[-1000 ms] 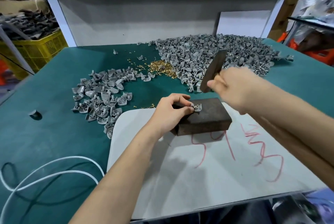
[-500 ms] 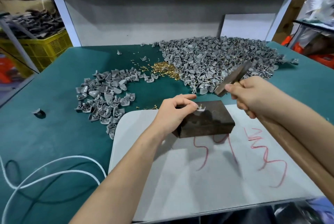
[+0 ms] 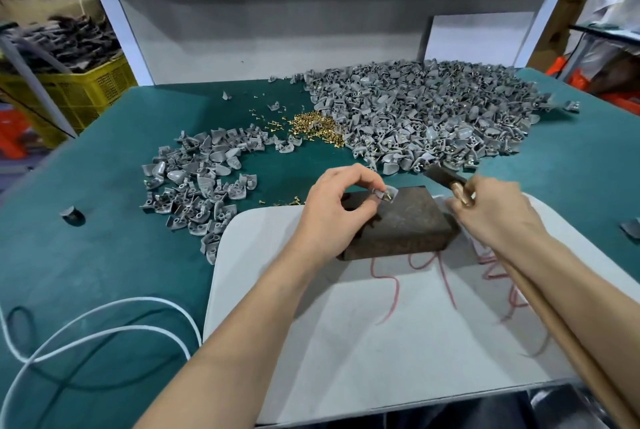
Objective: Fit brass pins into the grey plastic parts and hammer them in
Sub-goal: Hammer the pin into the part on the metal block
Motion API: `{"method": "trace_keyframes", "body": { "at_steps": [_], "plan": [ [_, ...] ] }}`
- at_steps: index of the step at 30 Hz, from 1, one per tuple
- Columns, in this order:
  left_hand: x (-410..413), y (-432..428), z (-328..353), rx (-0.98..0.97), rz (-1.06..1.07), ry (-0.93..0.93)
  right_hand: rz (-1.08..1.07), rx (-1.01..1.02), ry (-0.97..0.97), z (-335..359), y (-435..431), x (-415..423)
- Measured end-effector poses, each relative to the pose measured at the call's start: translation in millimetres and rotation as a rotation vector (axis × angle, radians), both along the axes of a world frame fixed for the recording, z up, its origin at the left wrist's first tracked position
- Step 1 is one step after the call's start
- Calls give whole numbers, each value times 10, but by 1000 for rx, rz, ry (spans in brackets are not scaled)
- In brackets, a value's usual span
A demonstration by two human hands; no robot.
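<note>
Green matting (image 3: 104,273) is covering the bench all around the dark metal block (image 3: 408,221), and a white board (image 3: 381,342) is lying beneath the block and reaching toward the person. Behind the block and to its right, a large heap of grey plastic parts (image 3: 433,117) is sprawling, while a smaller heap (image 3: 197,186) is lying to the block's left. The left hand (image 3: 332,210) is resting on the block's left end, thumb and forefinger pinching one grey part (image 3: 379,194) down on the block's top near its far edge. The right hand (image 3: 495,214) is curling round the wooden handle of a hammer (image 3: 441,174), whose blurred head is hanging just past the block's far right corner. A pile of brass pins (image 3: 317,127) is glinting well behind the block, between the two heaps. One brass pin (image 3: 389,198) is sticking out of the pinched part.
</note>
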State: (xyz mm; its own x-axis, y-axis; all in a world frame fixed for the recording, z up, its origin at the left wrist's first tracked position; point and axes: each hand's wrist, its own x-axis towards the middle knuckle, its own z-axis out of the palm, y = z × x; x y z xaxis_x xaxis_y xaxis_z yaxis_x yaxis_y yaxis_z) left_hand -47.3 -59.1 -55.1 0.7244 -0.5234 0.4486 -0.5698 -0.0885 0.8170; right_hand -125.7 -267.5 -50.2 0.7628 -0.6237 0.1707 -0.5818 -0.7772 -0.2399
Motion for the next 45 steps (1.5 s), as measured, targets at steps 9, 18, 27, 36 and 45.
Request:
{"method": "trace_keyframes", "body": {
  "at_steps": [9,18,27,36,45],
  "plan": [
    [-32,-16,17,2,-11,-56,454,-65,-381,291,430,-81],
    [-19,-20,7,88,0,-61,532,-41,-240,288,723,-10],
    [-6,-21,17,120,-4,26,486,78,-148,369,717,68],
    [-7,-16,14,112,-3,75,514,108,-123,420,698,89],
    [19,-34,-19,58,-22,105,611,65,-77,421,653,140]
  ]
}}
